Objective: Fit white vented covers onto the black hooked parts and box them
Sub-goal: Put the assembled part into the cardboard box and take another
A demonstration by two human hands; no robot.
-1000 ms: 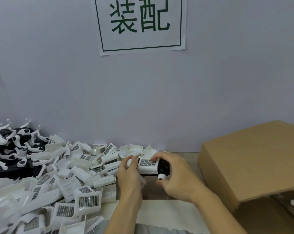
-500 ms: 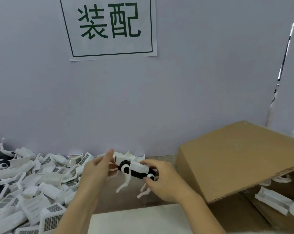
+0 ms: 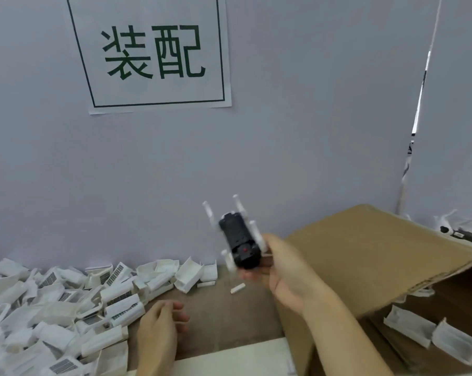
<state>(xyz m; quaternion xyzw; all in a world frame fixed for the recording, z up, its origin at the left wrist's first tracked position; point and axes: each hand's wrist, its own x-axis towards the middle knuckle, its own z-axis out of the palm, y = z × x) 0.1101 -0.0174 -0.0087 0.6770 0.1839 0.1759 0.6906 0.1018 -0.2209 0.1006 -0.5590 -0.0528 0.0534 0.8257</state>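
Cardboard box (image 3: 370,256) fills the right side, a few white pieces lying inside it, where half a second ago it sat further off. White vented covers (image 3: 66,308) heap along the wall at left. Right hand (image 3: 286,278) now grips the assembled black hooked part (image 3: 239,242) alone, lifted beside the box flap. Left hand (image 3: 159,327) has let go and dropped near the pile, fingers loosely curled, holding nothing.

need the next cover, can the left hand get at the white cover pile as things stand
Probably yes: the left hand is empty, hanging right beside the white cover pile, with nothing between them.
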